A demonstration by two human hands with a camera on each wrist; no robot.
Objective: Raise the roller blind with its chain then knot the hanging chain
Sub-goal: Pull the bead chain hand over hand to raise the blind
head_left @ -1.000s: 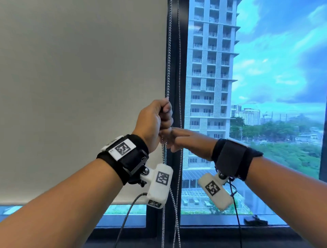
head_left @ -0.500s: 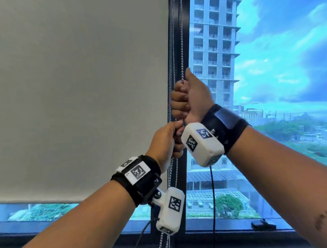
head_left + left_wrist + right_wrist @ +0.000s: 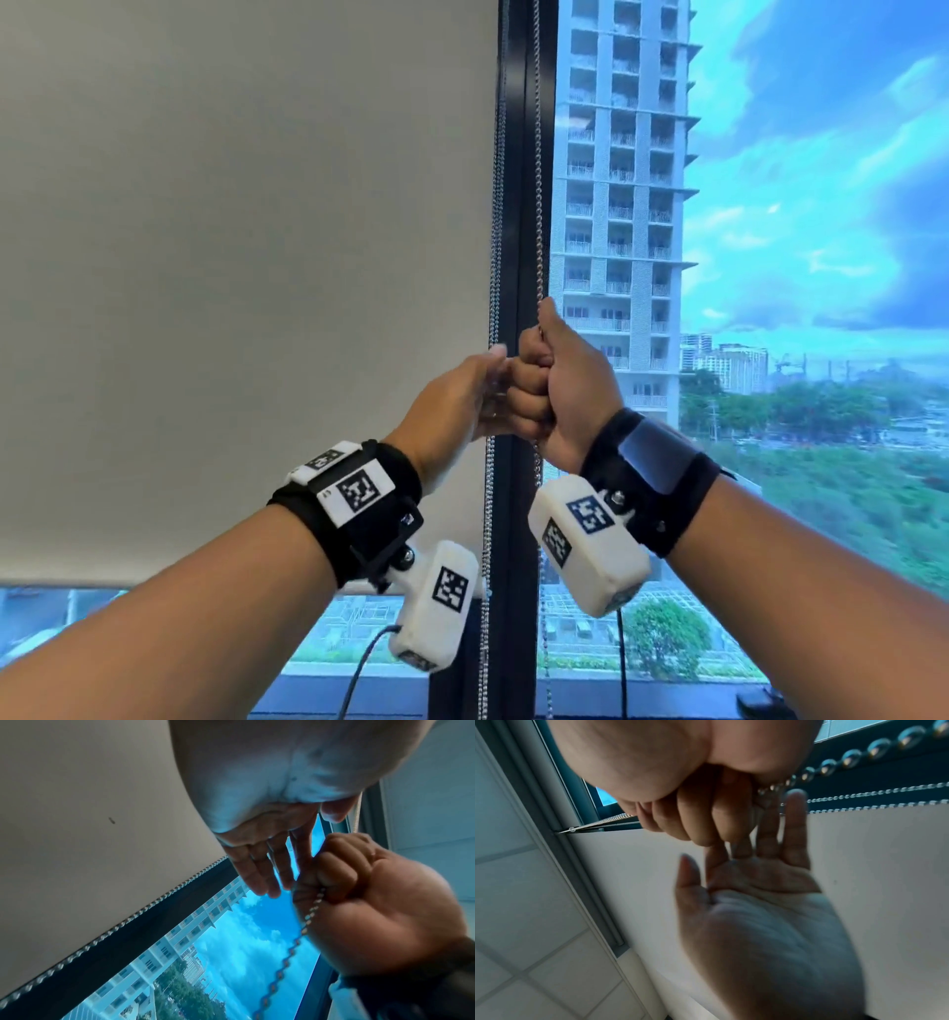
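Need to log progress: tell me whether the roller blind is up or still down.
Mostly down. The roller blind covers nearly its whole pane, its bottom edge low near the sill, while the right hand grips the chain.

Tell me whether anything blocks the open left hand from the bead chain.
Nothing visible does. The left hand is open right beside the chain, fingers straight. The right hand grips the other strand next to it, touching the left fingertips, not between hand and chain.

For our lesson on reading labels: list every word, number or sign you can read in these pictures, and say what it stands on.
No readable words or numbers.
Black-and-white square code markers on the left wrist band and both wrist cameras: patterns only, no text.
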